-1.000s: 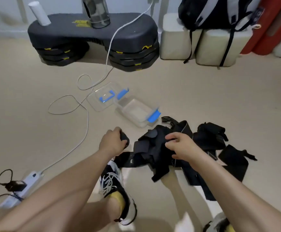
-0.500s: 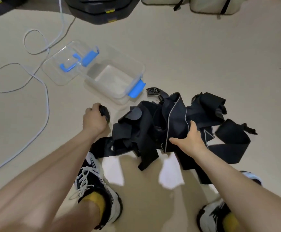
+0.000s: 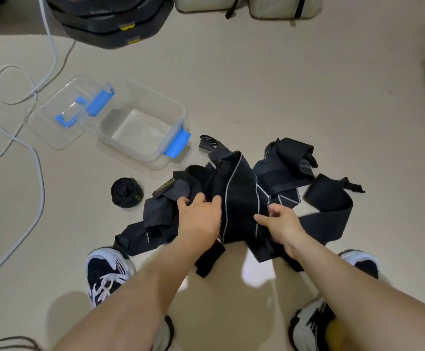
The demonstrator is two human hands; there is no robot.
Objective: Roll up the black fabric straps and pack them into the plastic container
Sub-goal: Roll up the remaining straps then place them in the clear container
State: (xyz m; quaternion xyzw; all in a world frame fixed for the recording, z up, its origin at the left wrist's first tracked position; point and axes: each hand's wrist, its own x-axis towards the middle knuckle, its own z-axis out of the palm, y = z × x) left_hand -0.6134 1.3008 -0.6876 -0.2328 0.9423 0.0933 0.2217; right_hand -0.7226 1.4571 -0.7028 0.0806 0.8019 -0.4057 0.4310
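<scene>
A tangled heap of black fabric straps [image 3: 242, 188] lies on the beige floor in front of my feet. My left hand [image 3: 198, 219] rests on its left side with fingers curled into the fabric. My right hand [image 3: 280, 221] grips a strap edged with a pale line on the right. One rolled-up strap [image 3: 127, 192] sits alone on the floor, left of the heap. The clear plastic container [image 3: 155, 110] with a blue clip stands open beyond the roll, with nothing in it.
The container's clear lid [image 3: 54, 127] with blue clips lies left of it. A white cable [image 3: 36, 173] loops across the floor at left. Stacked dark step platforms [image 3: 110, 24] and pale blocks [image 3: 269, 6] stand at the back. My two shoes [image 3: 107, 272] flank the heap.
My left hand has let go of the rolled strap, left it on the floor and moved right onto the heap. My right hand has shifted its hold on the pale-edged strap.
</scene>
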